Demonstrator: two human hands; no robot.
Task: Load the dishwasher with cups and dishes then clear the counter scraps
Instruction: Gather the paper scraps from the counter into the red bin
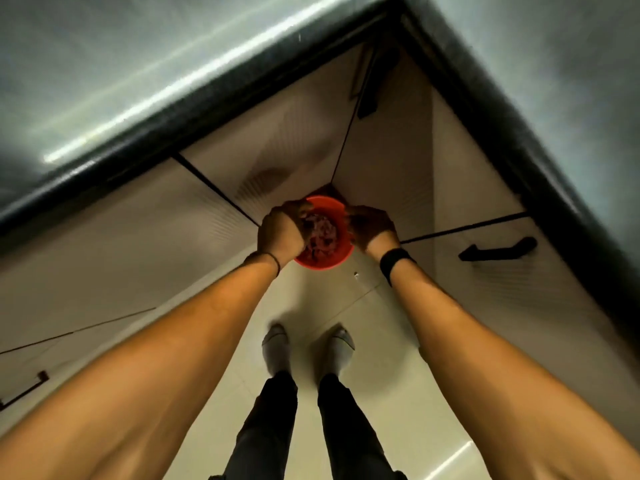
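Observation:
A red round bin [332, 261] stands on the floor in the corner where two cabinet runs meet. It holds pinkish-purple scraps [320, 235]. My left hand [282, 232] is over the bin's left rim with its fingers curled. My right hand [372, 228] is over the right rim, fingers curled too. The frame does not show whether either hand holds scraps or grips the rim. Both arms reach straight down from me.
Beige cabinet doors [138, 244] run along the left and right, with black handles [498, 252] on them. A dark-edged grey counter [173, 64] overhangs both sides. My feet in light socks [277, 344] stand on pale floor tiles just behind the bin.

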